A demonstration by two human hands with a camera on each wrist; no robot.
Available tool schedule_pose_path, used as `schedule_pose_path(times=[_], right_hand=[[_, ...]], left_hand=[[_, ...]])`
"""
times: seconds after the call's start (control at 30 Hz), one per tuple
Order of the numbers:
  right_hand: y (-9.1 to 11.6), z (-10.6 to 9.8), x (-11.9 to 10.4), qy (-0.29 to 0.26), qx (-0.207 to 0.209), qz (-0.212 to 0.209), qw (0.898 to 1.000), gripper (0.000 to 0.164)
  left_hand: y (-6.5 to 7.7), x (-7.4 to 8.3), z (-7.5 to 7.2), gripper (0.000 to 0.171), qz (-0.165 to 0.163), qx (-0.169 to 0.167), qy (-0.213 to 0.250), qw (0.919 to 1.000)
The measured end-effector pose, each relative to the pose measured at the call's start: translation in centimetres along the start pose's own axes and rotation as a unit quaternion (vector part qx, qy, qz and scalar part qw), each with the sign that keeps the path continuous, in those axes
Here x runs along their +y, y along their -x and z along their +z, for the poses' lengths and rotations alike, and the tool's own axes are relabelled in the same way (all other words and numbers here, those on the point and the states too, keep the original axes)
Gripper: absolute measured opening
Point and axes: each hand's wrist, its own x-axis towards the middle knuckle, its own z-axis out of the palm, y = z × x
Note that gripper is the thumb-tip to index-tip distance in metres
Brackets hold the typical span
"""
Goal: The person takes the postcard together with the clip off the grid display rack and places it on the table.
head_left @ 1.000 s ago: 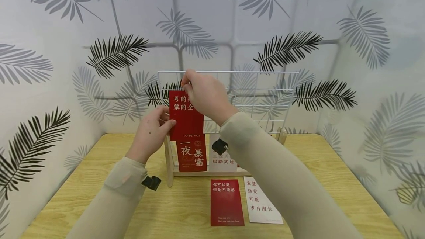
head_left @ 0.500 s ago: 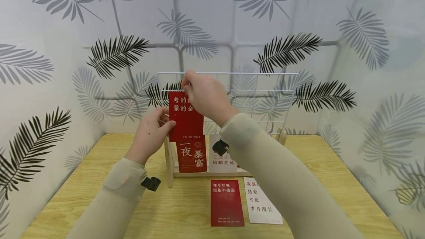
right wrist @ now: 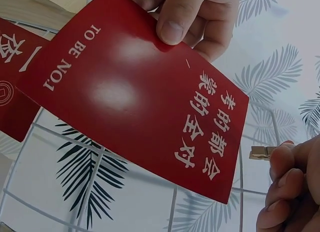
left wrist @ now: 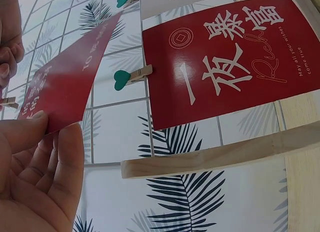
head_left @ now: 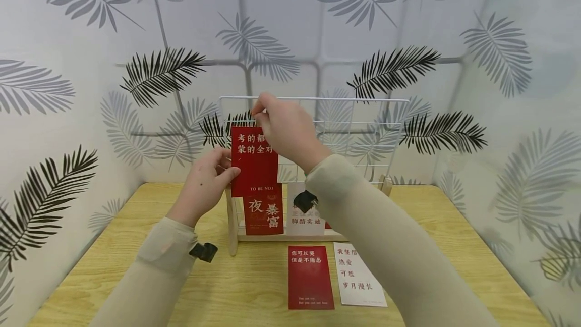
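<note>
In the head view my left hand (head_left: 203, 180) pinches a red card with white lettering (head_left: 255, 170) by its left edge, thumb in front. The card hangs before a white wire grid rack (head_left: 358, 123). My right hand (head_left: 290, 127) is at the rack's upper left, above the card. It pinches a small wooden clothespin (right wrist: 261, 152), seen in the right wrist view beside a grid wire and apart from the card's top edge. Below, another red card (left wrist: 220, 62) hangs from the grid by a clothespin with a green heart (left wrist: 132, 77).
A white card (head_left: 306, 221) hangs to the right of the lower red card, partly behind my right sleeve. On the wooden table (head_left: 113, 261) lie a red card (head_left: 310, 279) and a white card (head_left: 358, 279). The rack stands on wooden feet (head_left: 232, 226).
The red card in my left hand has dropped slightly and covers more of the card below. My right hand has shifted a little right, uncovering more of its lettering.
</note>
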Motion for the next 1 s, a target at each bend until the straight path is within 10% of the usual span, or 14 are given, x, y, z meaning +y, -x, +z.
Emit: schedule_pose_path(times=[1.0], right_hand=[[1.6,-1.8,1.6,-0.058,-0.012,0.038,0.998,0.012]], left_hand=[[1.0,0.4,0.0,0.029,0.024,-0.018,0.03,0.9991]])
